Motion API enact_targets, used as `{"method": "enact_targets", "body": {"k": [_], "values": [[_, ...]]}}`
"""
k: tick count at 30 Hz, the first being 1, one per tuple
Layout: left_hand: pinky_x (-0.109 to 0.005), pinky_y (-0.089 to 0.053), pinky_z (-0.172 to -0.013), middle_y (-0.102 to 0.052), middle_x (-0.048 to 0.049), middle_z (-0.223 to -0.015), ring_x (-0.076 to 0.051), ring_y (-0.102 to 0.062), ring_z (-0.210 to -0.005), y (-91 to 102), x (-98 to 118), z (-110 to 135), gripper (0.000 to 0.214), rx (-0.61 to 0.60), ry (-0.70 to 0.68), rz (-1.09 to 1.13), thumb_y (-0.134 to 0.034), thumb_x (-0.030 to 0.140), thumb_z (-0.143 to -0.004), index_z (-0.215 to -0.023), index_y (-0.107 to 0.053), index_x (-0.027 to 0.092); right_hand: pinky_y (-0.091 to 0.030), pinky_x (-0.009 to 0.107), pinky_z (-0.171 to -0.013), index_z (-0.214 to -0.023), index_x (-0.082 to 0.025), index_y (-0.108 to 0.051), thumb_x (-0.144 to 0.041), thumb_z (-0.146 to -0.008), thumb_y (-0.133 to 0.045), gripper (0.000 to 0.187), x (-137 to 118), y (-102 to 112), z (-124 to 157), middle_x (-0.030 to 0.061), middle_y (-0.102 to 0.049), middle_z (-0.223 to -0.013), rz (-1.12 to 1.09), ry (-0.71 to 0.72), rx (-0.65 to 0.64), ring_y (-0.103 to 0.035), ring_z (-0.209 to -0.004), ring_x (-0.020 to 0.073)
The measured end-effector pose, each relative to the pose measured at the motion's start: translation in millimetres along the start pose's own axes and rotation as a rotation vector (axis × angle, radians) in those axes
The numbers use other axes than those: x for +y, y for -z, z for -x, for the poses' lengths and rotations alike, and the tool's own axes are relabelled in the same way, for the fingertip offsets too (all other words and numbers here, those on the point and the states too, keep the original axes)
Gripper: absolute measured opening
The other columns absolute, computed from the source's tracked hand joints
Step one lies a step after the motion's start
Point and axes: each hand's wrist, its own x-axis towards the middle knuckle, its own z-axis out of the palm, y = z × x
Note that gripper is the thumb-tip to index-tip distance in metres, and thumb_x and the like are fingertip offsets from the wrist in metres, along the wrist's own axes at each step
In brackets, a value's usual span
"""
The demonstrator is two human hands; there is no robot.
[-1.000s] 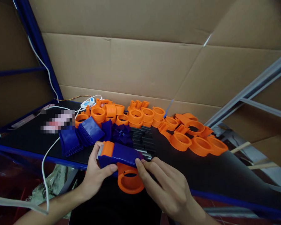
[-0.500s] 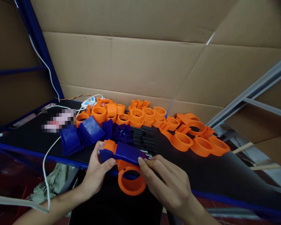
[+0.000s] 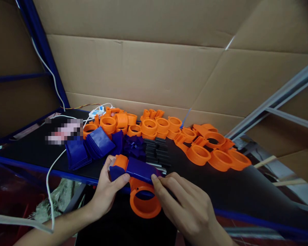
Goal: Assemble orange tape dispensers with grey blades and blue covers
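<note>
Between my hands, over the table's front edge, is an orange ring bracket [image 3: 145, 209] with a dark blue plastic sleeve [image 3: 141, 169] around its bar. My left hand [image 3: 109, 188] grips the orange end at the left, thumb on the near side by a blue flap. My right hand [image 3: 184, 201] pinches the right end of the blue sleeve between thumb and fingers. Something shiny, silver or clear, shows by that end; I cannot make out what it is. The bracket's ring hangs below the sleeve, close to my right fingers.
Several orange ring brackets [image 3: 199, 154] stand along the back and right of the black table [image 3: 233, 194]. Stacked blue sleeves [image 3: 100, 142], dark blue pieces [image 3: 133, 146] and black strips [image 3: 157, 152] lie before them. A white cable [image 3: 49, 184] hangs at the left. Cardboard [image 3: 133, 68] walls the back.
The bracket's ring has dipped slightly toward me, and the sleeve's right end is a little lower. Both hands keep their grip.
</note>
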Motion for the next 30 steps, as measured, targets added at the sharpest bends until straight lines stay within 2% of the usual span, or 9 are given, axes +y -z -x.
{"method": "enact_targets", "body": {"k": [3, 5, 7, 9, 12, 15, 20, 25, 30], "values": [[-0.029, -0.048, -0.077, -0.057, -0.0001, -0.092, -0.018, -0.056, -0.085, 2.0, 4, 3, 0.034, -0.056, -0.027, 0.013, -0.075, 0.030, -0.079, -0.103, -0.053, 0.025, -0.054, 0.032, -0.075, -0.109, -0.013, -0.068, -0.018, -0.092, -0.064, 0.018, 1, 7, -6, 0.0094, -0.068, -0.093, -0.160, -0.087, -0.036, -0.063, -0.084, 0.0193], [-0.029, -0.048, -0.075, -0.058, -0.0013, -0.092, -0.019, -0.056, -0.083, 2.6, 10, 6, 0.040, -0.132, -0.058, -0.024, -0.077, 0.033, -0.076, -0.108, -0.054, 0.024, -0.055, 0.032, -0.082, -0.119, -0.018, -0.066, -0.035, -0.092, -0.065, 0.032, 4, 12, -12, 0.0107, -0.067, -0.110, -0.343, -0.179, -0.118, -0.064, -0.097, 0.0216], [-0.031, -0.048, -0.076, -0.060, -0.0030, -0.097, -0.021, -0.057, -0.084, 1.0, 18, 10, 0.051, -0.208, -0.079, -0.118, -0.082, 0.033, -0.070, -0.112, -0.055, 0.024, -0.055, 0.032, -0.086, -0.129, -0.023, -0.060, -0.042, -0.094, -0.060, 0.039, 7, 12, -17, 0.0097, -0.066, -0.118, -0.526, -0.289, -0.195, -0.064, -0.104, 0.0211], [-0.035, -0.048, -0.083, -0.060, -0.0061, -0.104, -0.027, -0.058, -0.096, -2.8, 26, 13, 0.058, -0.287, -0.109, -0.220, -0.084, 0.032, -0.065, -0.115, -0.055, 0.025, -0.055, 0.029, -0.083, -0.126, -0.024, -0.062, -0.037, -0.096, -0.058, 0.033, 8, 7, -21, 0.0069, -0.068, -0.109, -0.679, -0.388, -0.209, -0.065, -0.097, 0.0185], [-0.042, -0.045, -0.092, -0.058, -0.0086, -0.111, -0.032, -0.056, -0.107, -8.8, 33, 15, 0.062, -0.366, -0.229, -0.244, -0.086, 0.033, -0.062, -0.116, -0.056, 0.026, -0.052, 0.026, -0.072, -0.101, -0.020, -0.069, -0.036, -0.093, -0.063, 0.019, 7, -5, -22, 0.0039, -0.066, -0.091, -0.863, -0.506, -0.156, -0.063, -0.082, 0.0161], [-0.045, -0.043, -0.094, -0.055, -0.0082, -0.109, -0.031, -0.055, -0.105, -11.0, 34, 15, 0.065, -0.414, -0.327, -0.257, -0.088, 0.035, -0.059, -0.115, -0.057, 0.026, -0.048, 0.024, -0.065, -0.085, -0.018, -0.065, -0.045, -0.089, -0.066, 0.028, 3, -14, -19, 0.0022, -0.061, -0.083, -1.047, -0.626, -0.118, -0.058, -0.075, 0.0150], [-0.045, -0.044, -0.092, -0.054, -0.0095, -0.110, -0.031, -0.054, -0.104, -7.6, 33, 15, 0.068, -0.471, -0.327, -0.303, -0.089, 0.039, -0.059, -0.118, -0.058, 0.026, -0.043, 0.021, -0.063, -0.079, -0.017, -0.059, -0.045, -0.080, -0.076, 0.032, 0, -17, -13, -0.0011, -0.054, -0.079, -1.364, -0.822, -0.145, -0.052, -0.072, 0.0125], [-0.048, -0.043, -0.092, -0.055, -0.0107, -0.112, -0.033, -0.056, -0.106, -4.1, 37, 12, 0.068, -0.560, -0.323, -0.326, -0.088, 0.034, -0.061, -0.121, -0.057, 0.027, -0.043, 0.022, -0.068, -0.077, -0.017, -0.060, -0.038, -0.075, -0.082, 0.031, 2, -22, -6, -0.0012, -0.057, -0.081, -1.494, -0.862, -0.147, -0.055, -0.077, 0.0125], [-0.048, -0.046, -0.090, -0.057, -0.0112, -0.110, -0.033, -0.058, -0.103, -6.9, 37, 14, 0.064, -0.580, -0.270, -0.311, -0.088, 0.035, -0.061, -0.118, -0.061, 0.026, -0.049, 0.026, -0.069, -0.074, -0.017, -0.060, -0.043, -0.075, -0.081, 0.033, 1, -26, -1, 0.0000, -0.059, -0.077, -1.483, -0.847, -0.141, -0.061, -0.079, 0.0162]]}}
